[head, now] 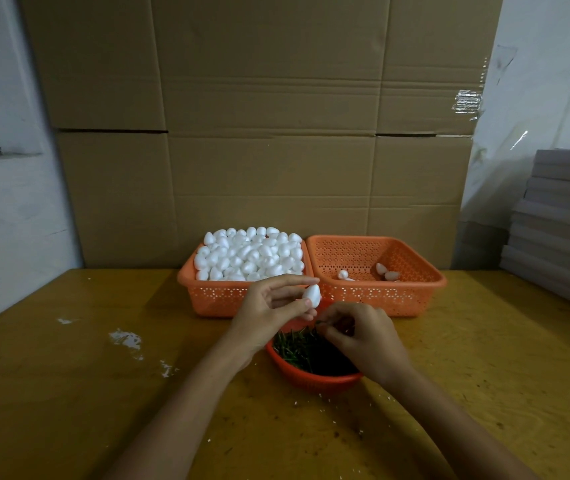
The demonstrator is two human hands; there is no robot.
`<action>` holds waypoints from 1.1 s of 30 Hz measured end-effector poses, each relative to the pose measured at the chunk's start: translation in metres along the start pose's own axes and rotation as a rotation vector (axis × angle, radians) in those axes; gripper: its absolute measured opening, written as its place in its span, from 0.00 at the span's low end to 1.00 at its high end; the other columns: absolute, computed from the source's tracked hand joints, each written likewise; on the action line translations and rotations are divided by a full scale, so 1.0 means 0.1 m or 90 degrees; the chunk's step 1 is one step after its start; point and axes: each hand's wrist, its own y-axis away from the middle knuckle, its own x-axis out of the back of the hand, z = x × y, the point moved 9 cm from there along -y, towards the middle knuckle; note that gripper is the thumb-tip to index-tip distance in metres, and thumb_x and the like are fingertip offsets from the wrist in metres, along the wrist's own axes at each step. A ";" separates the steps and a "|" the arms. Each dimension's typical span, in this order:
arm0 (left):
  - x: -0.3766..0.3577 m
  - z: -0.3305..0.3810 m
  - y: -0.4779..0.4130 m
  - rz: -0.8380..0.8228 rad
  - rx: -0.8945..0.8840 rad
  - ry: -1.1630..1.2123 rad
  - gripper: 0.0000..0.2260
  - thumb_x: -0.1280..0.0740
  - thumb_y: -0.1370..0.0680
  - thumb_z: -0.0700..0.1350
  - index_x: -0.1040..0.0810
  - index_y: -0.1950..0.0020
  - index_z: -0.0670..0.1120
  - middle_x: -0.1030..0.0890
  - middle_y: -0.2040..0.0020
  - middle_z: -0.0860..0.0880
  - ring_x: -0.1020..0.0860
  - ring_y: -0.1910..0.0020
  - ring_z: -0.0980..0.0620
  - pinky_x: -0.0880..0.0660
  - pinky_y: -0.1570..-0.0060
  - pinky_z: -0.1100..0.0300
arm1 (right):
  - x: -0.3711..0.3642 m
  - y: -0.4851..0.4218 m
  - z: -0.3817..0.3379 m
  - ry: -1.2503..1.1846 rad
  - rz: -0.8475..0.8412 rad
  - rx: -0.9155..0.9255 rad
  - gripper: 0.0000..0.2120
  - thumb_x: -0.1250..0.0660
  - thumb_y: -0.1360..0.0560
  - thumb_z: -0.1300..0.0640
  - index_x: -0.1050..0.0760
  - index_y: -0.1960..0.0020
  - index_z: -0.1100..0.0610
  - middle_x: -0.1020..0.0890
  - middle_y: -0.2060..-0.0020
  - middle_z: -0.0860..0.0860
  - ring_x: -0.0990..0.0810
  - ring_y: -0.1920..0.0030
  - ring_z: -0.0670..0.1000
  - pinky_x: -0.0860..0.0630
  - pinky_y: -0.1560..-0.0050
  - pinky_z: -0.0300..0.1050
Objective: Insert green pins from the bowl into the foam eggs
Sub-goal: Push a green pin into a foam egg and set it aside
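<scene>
Backdrop: flattened cardboard sheets [269,98] stand against the wall behind a yellowish wooden table [68,393].
Crumbs: white foam bits [125,339] lie scattered on the table's left side.
Supply basket: an orange mesh basket [214,296] is heaped with plain foam eggs [248,254] – by far most of the stock.
Left hand: the left hand [266,306] holds one foam egg [312,295] between thumb and fingertips, raised just above the bowl's far edge.
Bowl: a red bowl [314,379] in front holds a heap of green pins [300,348].
Right hand: the right hand [363,337] has its fingers curled over the bowl, tips pinching what looks like a single green pin [318,322], near the egg but not yet in it.
Finished basket: a second orange basket [415,292] holds only a few eggs [385,271].
Far right: stacked grey boards [560,220].
Progress: barely begun, I judge – a handful done, the heaped basket left.
</scene>
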 end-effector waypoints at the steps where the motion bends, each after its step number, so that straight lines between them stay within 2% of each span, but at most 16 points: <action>1: 0.00 0.00 0.00 -0.001 0.000 0.004 0.13 0.25 0.21 0.38 0.14 0.38 0.51 0.12 0.45 0.43 0.13 0.48 0.40 0.17 0.42 0.52 | 0.00 0.00 0.00 -0.001 0.000 -0.001 0.06 0.26 0.23 0.55 0.15 0.47 0.48 0.14 0.56 0.41 0.17 0.54 0.40 0.20 0.51 0.40; 6: 0.00 0.01 0.00 0.000 0.000 0.032 0.12 0.25 0.22 0.36 0.15 0.41 0.50 0.12 0.45 0.42 0.13 0.46 0.40 0.17 0.43 0.52 | 0.00 0.00 0.02 -0.008 0.006 -0.009 0.05 0.25 0.23 0.55 0.15 0.47 0.49 0.14 0.56 0.41 0.16 0.55 0.40 0.19 0.51 0.43; 15: 0.00 0.02 0.01 -0.006 -0.015 0.047 0.12 0.26 0.23 0.30 0.22 0.43 0.38 0.12 0.45 0.40 0.13 0.44 0.39 0.16 0.48 0.55 | 0.01 0.00 0.01 -0.025 0.017 -0.008 0.05 0.27 0.22 0.55 0.15 0.47 0.48 0.14 0.56 0.39 0.16 0.54 0.39 0.19 0.49 0.48; 22: 0.08 0.01 -0.01 0.043 -0.020 0.080 0.11 0.26 0.23 0.31 0.24 0.45 0.39 0.15 0.41 0.40 0.14 0.46 0.36 0.15 0.49 0.51 | 0.10 0.00 -0.04 -0.055 0.071 0.004 0.08 0.29 0.20 0.55 0.15 0.43 0.47 0.14 0.55 0.38 0.16 0.52 0.38 0.19 0.48 0.46; 28: 0.16 -0.04 0.00 0.091 0.012 0.041 0.13 0.22 0.24 0.37 0.21 0.43 0.44 0.12 0.45 0.44 0.13 0.47 0.43 0.18 0.44 0.54 | 0.20 0.03 -0.11 -0.132 0.135 0.011 0.11 0.32 0.18 0.59 0.17 0.38 0.50 0.13 0.52 0.39 0.16 0.48 0.38 0.19 0.47 0.49; 33: 0.15 -0.02 -0.01 0.085 0.009 0.076 0.13 0.24 0.23 0.36 0.15 0.40 0.48 0.12 0.44 0.43 0.13 0.45 0.42 0.17 0.46 0.57 | 0.22 0.03 -0.13 -0.150 0.141 0.025 0.04 0.31 0.19 0.59 0.20 0.44 0.55 0.12 0.54 0.40 0.15 0.51 0.39 0.18 0.49 0.53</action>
